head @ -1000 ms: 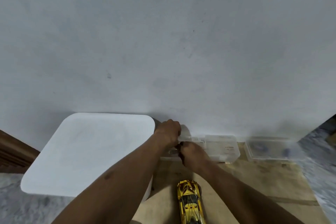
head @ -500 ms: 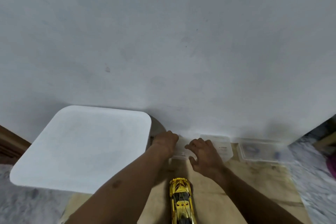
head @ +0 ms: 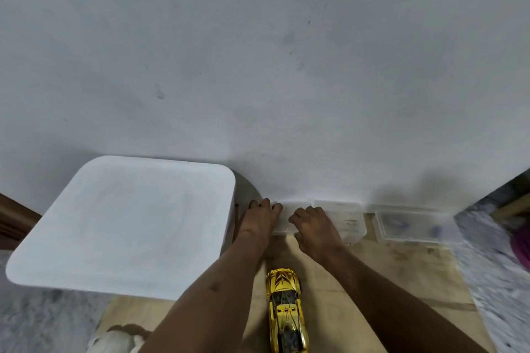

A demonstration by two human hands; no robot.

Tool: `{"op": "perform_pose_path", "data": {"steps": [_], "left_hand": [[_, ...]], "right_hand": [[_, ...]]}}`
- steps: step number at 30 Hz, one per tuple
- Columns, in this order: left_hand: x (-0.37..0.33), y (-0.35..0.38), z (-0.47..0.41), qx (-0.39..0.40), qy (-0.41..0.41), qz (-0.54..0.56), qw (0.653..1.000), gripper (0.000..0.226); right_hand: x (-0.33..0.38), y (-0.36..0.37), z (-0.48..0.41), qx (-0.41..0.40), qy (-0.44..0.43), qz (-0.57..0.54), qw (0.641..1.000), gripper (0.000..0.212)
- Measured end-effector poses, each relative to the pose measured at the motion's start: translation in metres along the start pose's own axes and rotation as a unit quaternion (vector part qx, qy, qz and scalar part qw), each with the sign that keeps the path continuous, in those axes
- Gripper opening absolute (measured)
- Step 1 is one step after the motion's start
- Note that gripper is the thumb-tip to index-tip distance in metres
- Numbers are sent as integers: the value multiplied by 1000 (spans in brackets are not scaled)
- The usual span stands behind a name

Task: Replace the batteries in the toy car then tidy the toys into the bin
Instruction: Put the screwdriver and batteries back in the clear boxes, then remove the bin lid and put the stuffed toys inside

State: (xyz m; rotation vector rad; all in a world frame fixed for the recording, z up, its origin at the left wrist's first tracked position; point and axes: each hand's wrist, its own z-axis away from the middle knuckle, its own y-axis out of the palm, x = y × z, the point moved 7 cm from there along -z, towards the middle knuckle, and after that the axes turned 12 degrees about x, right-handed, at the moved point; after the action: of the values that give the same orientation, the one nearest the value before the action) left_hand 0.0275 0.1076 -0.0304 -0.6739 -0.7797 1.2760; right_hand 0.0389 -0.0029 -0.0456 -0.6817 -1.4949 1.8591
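Note:
A gold toy car [head: 286,309] stands on the wooden board [head: 387,272], nose toward the wall, between my forearms. Beyond it a small clear plastic box [head: 283,222] lies against the wall. My left hand [head: 259,219] grips the box's left end, fingers laid over its far corner. My right hand [head: 312,228] rests on the box's right side with fingers loosely spread and holds nothing. The big white bin [head: 129,223] with its lid on stands at the left, touching my left wrist.
Two more clear containers sit along the wall: one [head: 348,222] just right of my right hand, another [head: 410,223] farther right. A white-and-brown soft thing [head: 120,338] shows at bottom left. Grey carpet [head: 493,281] and a purple object [head: 520,246] lie right.
Both hands were clenched together over the small box a second ago. Now they have drawn apart to its two ends, and the right hand's fingers have opened.

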Motion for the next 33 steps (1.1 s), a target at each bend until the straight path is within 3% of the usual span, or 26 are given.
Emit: {"op": "perform_pose_path", "data": {"steps": [6,13,16,20,24,26,28,33], "left_hand": [[-2,-14,16,20,3,67,998,63],[23,-89,72,-94,83,280,952,43],[68,-105,104,-141,75,321,933,35],[165,-88,153,-211,-5,350,913,29],[260,-38,188,-234,-120,333,905,37],[299,-6,198,-203,-180,325,906,45],[333,26,203,-157,-225,341,899,53],[366,69,190,-114,-206,437,868,46]], "right_hand": [[-19,-29,20,-15,39,-133,990,32],[-14,-100,56,-63,149,-254,954,16],[10,-127,56,-61,162,-318,932,7],[57,-153,43,-62,153,-426,890,6],[95,-142,24,-15,198,-482,854,39],[107,-131,16,-3,219,-491,843,63],[120,-126,11,7,233,-497,836,67],[137,-129,5,12,252,-501,828,19]]}}
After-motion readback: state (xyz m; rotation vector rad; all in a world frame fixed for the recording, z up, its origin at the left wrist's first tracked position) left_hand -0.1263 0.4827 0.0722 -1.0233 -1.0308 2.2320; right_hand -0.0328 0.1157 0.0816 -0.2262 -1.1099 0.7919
